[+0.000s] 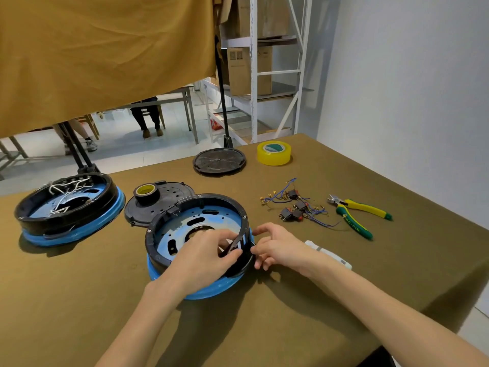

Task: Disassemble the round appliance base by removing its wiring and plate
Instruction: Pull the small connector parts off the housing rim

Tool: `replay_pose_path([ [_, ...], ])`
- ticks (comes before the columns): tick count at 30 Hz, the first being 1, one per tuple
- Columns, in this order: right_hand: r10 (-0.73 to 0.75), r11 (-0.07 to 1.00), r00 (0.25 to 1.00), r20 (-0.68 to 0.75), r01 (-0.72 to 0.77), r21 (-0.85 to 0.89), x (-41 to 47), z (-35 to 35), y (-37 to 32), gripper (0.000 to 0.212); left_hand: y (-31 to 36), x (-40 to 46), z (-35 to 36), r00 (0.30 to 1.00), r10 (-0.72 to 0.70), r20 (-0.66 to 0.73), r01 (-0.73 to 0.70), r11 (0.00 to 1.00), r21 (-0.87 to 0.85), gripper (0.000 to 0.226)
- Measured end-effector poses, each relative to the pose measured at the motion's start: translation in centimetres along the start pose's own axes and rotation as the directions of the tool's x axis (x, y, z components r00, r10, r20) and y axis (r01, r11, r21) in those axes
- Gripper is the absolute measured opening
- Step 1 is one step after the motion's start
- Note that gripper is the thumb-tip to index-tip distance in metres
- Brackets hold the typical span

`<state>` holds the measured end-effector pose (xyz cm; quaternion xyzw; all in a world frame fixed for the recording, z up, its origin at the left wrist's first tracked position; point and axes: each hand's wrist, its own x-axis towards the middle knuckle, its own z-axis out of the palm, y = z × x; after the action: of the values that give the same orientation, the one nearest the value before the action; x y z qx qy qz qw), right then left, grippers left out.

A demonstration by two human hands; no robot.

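Base: round appliance base (185,221), black ring wall on a blue rim, sits near centre of the tabletop (264,327), open side up; blue metal plate (211,218) w/ slots and holes visible inside.
Left hand: left hand (203,258) reaches over the near side of the base, into the ring; fingers curled, grip closed on a black part at the ring's right wall.
Right hand: right hand (275,245) outside the ring at its right edge; thumb and fingertips touch the black wall from outside, other fingers loosely bent. Can't tell exactly what it pinches.
Second base: another base (68,205) at left, well apart, same black/blue build, white wires (66,192) still tangled inside.
Covers: black round cover (158,202) just behind the centre base, partly hidden by it; small tape roll (146,192), yellow inside, sits on it. Second black cover (219,161) farther back.
Tape: yellow tape roll (274,152) near the far edge, beside that second cover.
Removed wiring: pile of blue wires w/ small black switches (296,207) on the tabletop, right of the base.
Pliers: green/yellow-handled pliers (357,210) right of the wire pile, jaws toward the wires.
White object: small white item (330,254) behind the right wrist; can't tell what.
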<state>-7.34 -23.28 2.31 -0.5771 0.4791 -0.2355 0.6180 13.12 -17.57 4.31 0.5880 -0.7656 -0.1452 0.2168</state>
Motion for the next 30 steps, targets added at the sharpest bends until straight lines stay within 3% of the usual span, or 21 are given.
replay_pose_path([
  [3,-0.065,0.997,0.995,-0.071,0.061,-0.053,-0.7,0.4,0.4,0.044,1.1,-0.7,0.4,0.996,0.029,-0.085,-0.015,0.987,0.161,0.025],
  [8,-0.068,0.994,0.986,-0.152,0.054,-0.093,-1.8,0.6,0.9,0.04,2.7,-0.9,0.8,0.998,0.005,-0.055,0.004,0.988,0.157,0.021],
  [14,-0.066,0.987,0.985,-0.16,0.041,-0.155,-2.4,0.3,0.3,0.03,2.5,-1.4,0.5,1.0,0.007,0.003,-0.007,0.999,0.034,0.026],
  [19,-0.071,0.98,0.978,-0.196,0.032,-0.195,-1.6,1.1,-0.5,0.027,2.2,-2.1,1.2,0.989,0.014,-0.146,0.018,0.977,0.21,0.027],
  [22,-0.131,0.984,0.964,-0.23,0.099,-0.145,-1.7,1.2,-0.7,0.023,2.3,-2.3,0.9,0.975,0.044,-0.219,-0.015,0.991,0.13,0.025],
  [26,-0.299,0.95,0.913,-0.277,0.311,-0.001,-2.3,1.1,-2.4,0.021,2.3,-1.1,-1.4,0.917,0.031,-0.397,-0.071,0.994,-0.088,0.024],
  [30,-0.335,0.936,0.897,-0.288,0.352,0.006,-2.7,1.2,-4.4,0.032,3.0,-0.8,-2.5,0.868,-0.037,-0.495,-0.137,0.94,-0.311,0.017],
])
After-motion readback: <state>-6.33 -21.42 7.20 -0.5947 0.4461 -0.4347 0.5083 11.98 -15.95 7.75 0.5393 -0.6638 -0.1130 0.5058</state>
